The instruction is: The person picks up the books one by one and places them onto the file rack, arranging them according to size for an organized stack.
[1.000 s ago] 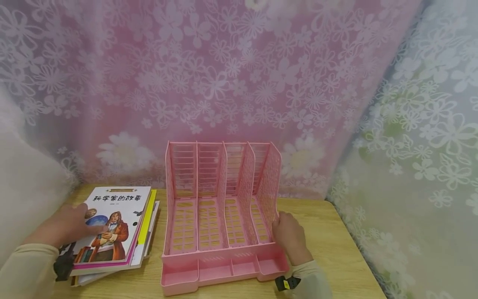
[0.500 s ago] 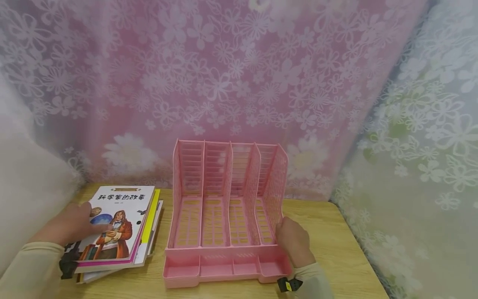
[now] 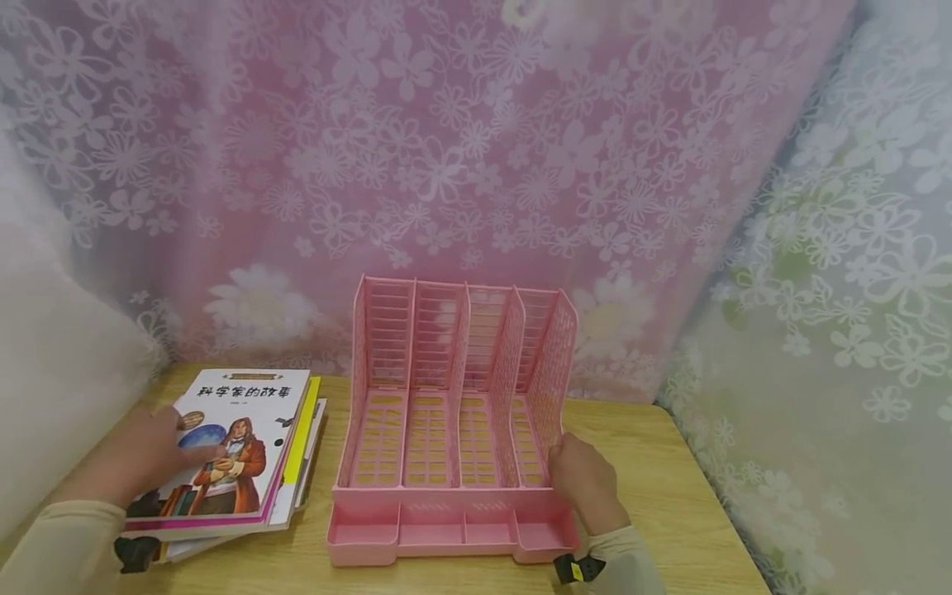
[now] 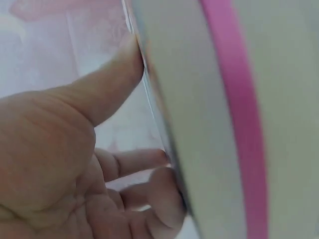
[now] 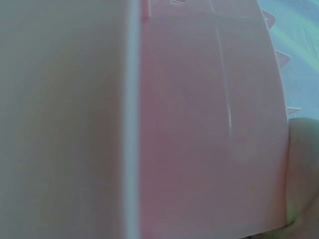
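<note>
A pink plastic file rack (image 3: 439,499) stands upright on the table, with upright dividers and a row of small trays along its front. My right hand (image 3: 585,481) grips the rack's lower right side near the front corner, fingers curled at the side panel. On the left lies a stack of books, topped by a white storybook (image 3: 238,496) with a figure in an orange coat on its cover. My left hand (image 3: 134,454) rests on that cover at the left edge. In the left wrist view, the thumb (image 4: 112,82) and fingertips touch the cover's surface.
Beneath the top storybook, a yellow-edged book (image 3: 299,442) and several others stick out unevenly. The wooden table (image 3: 669,496) extends right of the rack to its edge. A pink flowered curtain (image 3: 461,165) hangs behind, and a pale flowered one (image 3: 840,330) at the right.
The rack has turned slightly and shifted right at its back, so its front edge now lies more level in view. My right hand stays on its side; my left stays on the storybook.
</note>
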A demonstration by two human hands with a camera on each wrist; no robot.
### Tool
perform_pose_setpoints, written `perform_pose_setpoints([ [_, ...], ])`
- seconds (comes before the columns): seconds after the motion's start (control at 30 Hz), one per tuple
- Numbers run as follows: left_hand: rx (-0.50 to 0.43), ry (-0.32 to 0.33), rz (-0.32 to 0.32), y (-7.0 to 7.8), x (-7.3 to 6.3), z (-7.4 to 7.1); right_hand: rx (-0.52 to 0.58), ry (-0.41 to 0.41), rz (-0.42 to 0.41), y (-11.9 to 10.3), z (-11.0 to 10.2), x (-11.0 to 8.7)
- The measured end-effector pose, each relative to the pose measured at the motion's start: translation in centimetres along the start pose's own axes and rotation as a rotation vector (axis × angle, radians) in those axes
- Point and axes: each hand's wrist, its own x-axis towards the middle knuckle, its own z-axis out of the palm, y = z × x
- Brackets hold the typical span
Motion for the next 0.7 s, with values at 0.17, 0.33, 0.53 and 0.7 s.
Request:
perform_pose_setpoints([
  [0.17,-0.023,0.038,-0.054,4.3,-1.4,0.0,-0.024,-0.013,-0.010,0.2,0.0,0.2],
  [0.33,-0.013,-0.037,-0.155,9.3,-2.0,0.6,-0.002,-0.014,-0.016,0.0,0.0,0.3],
  [0.53,0.050,-0.028,-0.114,11.1,-2.1,1.5,0.020,-0.012,-0.024,-0.2,-0.3,0.4],
  [0.7,0.047,-0.056,-0.120,11.5,-1.9,2.0,0.015,-0.018,-0.018,-0.1,-0.2,0.3],
])
